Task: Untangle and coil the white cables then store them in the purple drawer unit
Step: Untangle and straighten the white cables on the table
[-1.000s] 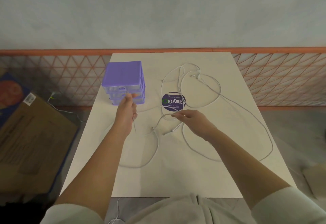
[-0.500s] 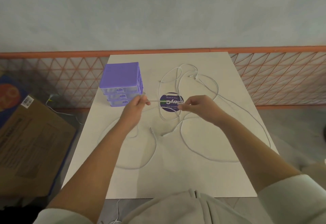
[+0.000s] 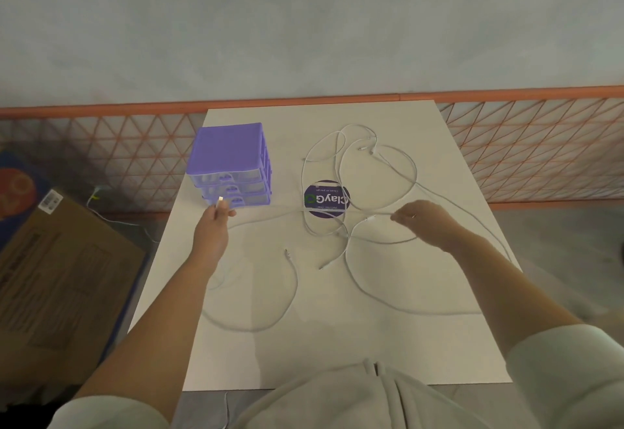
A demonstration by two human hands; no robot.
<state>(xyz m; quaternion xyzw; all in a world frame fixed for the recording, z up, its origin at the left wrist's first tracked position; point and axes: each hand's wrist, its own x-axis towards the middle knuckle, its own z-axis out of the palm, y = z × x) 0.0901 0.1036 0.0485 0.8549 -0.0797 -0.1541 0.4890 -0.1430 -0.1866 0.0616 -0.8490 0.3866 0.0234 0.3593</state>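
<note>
White cables (image 3: 341, 236) lie tangled in loops across the white table (image 3: 337, 344). My left hand (image 3: 216, 222) pinches one cable's plug end just in front of the purple drawer unit (image 3: 229, 165), whose three drawers are shut. My right hand (image 3: 422, 219) pinches the same cable further along, right of the tangle. Between the two hands the cable runs nearly straight, just above the tabletop. Loose plug ends lie near the table's middle.
A round purple sticker (image 3: 326, 198) sits on the table under the cables. An orange mesh fence (image 3: 526, 148) runs behind the table. A cardboard box (image 3: 60, 276) lies on the floor to the left. A thin cable trails on the floor there.
My hands have moved apart, the left toward the drawer unit and the right to the right. The cable between them is now drawn out long and nearly straight.
</note>
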